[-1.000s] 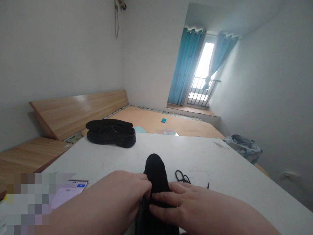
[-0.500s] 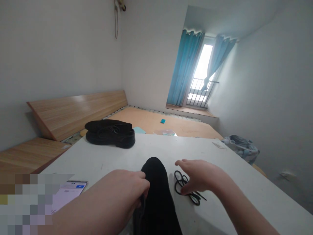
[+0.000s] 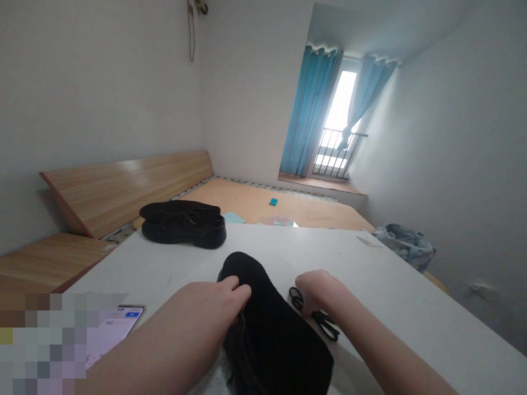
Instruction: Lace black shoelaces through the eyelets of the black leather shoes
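Note:
In front of me lies a black shoe (image 3: 242, 351), partly hidden by my left forearm, with a flat black insole (image 3: 280, 323) spread along its top. My left hand (image 3: 224, 302) is closed on the shoe's left side, thumb and fingers at the insole's edge. To the right, a bundled black shoelace (image 3: 327, 326) rests on the white table. My right hand (image 3: 315, 291) is curled over the upper part of this lace, its fingertips mostly hidden. Farther back on the left stands another black shoe (image 3: 185, 233) with a second black insole (image 3: 177, 208) on top.
The white table (image 3: 263, 238) spreads under both hands. A phone (image 3: 119, 329) with a lit screen lies at the left, beside a blurred-out patch. Beyond the table is a bed (image 3: 247, 192) with a small blue item (image 3: 274, 202). A lined bin (image 3: 405, 244) stands past the right edge.
The shoe and insole have swung, toe to the left and heel to the right. My right hand has moved slightly left and curled in over the shoelace.

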Demonstrator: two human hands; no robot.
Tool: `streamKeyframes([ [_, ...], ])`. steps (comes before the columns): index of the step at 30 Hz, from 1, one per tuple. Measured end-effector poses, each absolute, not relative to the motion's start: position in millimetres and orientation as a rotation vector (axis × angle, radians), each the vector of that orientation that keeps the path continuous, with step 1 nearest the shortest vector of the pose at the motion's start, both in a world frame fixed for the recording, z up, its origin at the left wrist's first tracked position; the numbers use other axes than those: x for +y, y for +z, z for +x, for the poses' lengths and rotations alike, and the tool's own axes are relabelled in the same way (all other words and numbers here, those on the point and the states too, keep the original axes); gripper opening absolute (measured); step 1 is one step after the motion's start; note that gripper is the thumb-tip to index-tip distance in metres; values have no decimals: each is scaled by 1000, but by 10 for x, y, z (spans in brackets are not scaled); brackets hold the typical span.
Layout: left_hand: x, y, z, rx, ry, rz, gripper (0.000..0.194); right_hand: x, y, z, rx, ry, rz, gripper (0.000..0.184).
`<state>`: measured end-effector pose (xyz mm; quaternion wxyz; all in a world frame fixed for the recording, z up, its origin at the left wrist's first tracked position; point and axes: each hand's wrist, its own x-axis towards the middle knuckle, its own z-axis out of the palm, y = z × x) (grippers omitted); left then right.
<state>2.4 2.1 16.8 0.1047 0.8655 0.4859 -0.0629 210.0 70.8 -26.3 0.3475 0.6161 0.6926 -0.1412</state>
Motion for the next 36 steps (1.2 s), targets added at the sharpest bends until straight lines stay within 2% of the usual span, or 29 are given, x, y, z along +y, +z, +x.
streamKeyframes([
  [4, 13, 203, 34, 1427, -186, 2529, 50, 837, -367, 2256, 1848, -650, 1526, 18],
  [8, -11, 228, 39, 1440, -198, 2509, 55, 993, -378, 2510, 2100, -1102, 1432, 18],
  [14, -34, 259, 40, 1458, -168, 2484, 57, 1047, -141, 2839, 2457, -1826, 1286, 55],
  [20, -31, 172, -7, 1434, -80, 2516, 54, 696, 217, 2695, 2836, -2361, 1205, 69],
  [22, -29, 129, -24, 1428, -37, 2533, 52, 551, 303, 2563, 2831, -2614, 1053, 67],
  [25, -28, 97, -30, 1431, -23, 2532, 50, 389, 344, 2334, 2633, -2903, 818, 53],
  [27, -23, 103, -22, 1418, -8, 2529, 46, 348, 298, 2173, 2534, -2791, 901, 43],
  [29, -17, 126, -10, 1391, 13, 2526, 40, 355, 201, 2017, 2522, -2531, 1130, 37],
  [33, -13, 201, 22, 1385, -36, 2521, 36, 387, 10, 1798, 2824, -1676, 1617, 16],
  [36, -33, 260, 39, 1436, -115, 2515, 35, 349, 20, 1773, 3005, -1106, 1775, 24],
])
